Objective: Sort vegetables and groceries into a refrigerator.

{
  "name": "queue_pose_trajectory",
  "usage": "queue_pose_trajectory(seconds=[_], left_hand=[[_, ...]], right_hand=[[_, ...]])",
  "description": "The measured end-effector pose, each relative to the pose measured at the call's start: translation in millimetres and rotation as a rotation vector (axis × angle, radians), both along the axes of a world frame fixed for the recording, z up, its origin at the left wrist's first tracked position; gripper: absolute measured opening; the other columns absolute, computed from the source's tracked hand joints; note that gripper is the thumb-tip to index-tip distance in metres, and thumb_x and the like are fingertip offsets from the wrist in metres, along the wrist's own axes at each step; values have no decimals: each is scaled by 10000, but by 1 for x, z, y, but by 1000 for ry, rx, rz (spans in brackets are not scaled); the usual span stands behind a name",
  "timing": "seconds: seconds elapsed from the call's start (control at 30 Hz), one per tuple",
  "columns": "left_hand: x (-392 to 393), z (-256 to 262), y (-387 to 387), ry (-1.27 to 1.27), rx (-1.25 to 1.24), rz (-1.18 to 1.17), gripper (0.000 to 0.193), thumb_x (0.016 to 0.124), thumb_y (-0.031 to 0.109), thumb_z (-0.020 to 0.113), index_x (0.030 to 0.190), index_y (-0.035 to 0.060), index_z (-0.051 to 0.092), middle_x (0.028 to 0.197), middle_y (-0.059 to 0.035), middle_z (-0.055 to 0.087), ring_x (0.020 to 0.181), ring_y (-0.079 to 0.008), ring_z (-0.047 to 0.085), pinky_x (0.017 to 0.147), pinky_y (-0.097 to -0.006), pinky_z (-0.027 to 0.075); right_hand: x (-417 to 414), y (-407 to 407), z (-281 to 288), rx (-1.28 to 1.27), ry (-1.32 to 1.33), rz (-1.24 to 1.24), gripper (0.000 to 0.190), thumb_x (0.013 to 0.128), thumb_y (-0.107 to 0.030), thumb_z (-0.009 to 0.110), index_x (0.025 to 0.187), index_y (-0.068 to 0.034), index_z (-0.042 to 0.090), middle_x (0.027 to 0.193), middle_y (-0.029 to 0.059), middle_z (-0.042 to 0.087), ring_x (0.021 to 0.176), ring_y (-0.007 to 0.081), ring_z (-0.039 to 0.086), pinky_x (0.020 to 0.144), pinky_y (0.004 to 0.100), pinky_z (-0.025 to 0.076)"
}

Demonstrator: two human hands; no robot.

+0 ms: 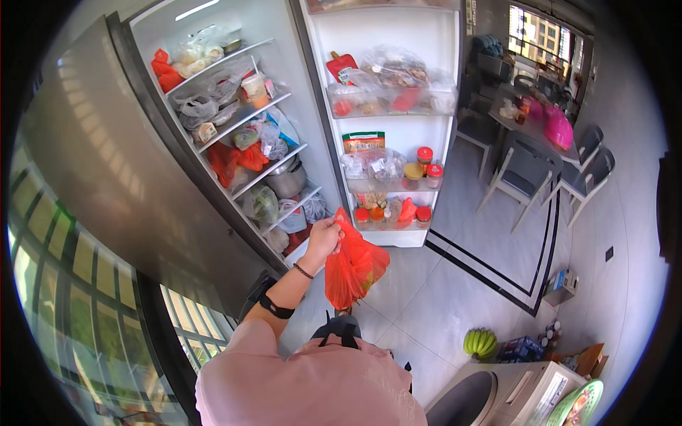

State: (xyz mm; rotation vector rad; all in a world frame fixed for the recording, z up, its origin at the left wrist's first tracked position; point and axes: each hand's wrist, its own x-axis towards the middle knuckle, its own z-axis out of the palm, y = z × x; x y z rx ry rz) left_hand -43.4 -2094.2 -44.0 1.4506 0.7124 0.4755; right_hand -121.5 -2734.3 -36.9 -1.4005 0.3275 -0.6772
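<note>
My left hand point(325, 238) grips the gathered top of a red plastic bag point(354, 269), which hangs in front of my body above the floor. Something greenish shows faintly through the thin plastic; I cannot tell what it is. My right hand is out of view. Before me stands an open refrigerator, its shelves point(250, 121) loaded with bagged food. A metal pot point(287, 178) sits on a lower shelf, and a lidded cup with an orange drink point(255, 90) stands higher up. The opened refrigerator door point(394, 125) carries jars, packets and bags in its bins.
A washing machine point(511, 391) stands at lower right, with a green basket point(578, 404) on top. Green bananas point(480, 343) and a box point(561, 287) are on the floor near the right wall. Farther back, chairs point(525, 165) surround a dining table point(503, 114). Barred windows point(58, 255) line the left.
</note>
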Motion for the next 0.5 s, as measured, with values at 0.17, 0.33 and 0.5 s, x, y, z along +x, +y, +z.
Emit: queue_pose_trajectory(seconds=[0.17, 0.33, 0.5], left_hand=[[0, -1, -1, -43, -53, 15, 180, 852, 105, 413, 882, -2, 555, 587, -23, 500, 333, -101, 414, 299, -236, 305], [-16, 2, 11, -25, -36, 53, 175, 847, 84, 401, 832, -5, 551, 596, -25, 482, 376, -100, 390, 309, -228, 297], [-43, -20, 41, -76, -78, 56, 194, 872, 118, 421, 851, -3, 571, 561, -13, 475, 314, -97, 384, 285, -242, 283]], right_hand=[[8, 12, 6, 28, -31, 25, 533, 833, -287, 529, 1264, -10, 383, 1273, 134, 417, 1145, 284, 433, 960, 428, 349], [31, 38, 25, 28, -82, 72, 527, 841, -304, 520, 1262, -12, 395, 1273, 126, 423, 1146, 278, 438, 968, 423, 345], [66, 94, 61, 14, -163, 153, 521, 850, -320, 510, 1259, -14, 407, 1272, 117, 429, 1147, 271, 442, 975, 418, 341]])
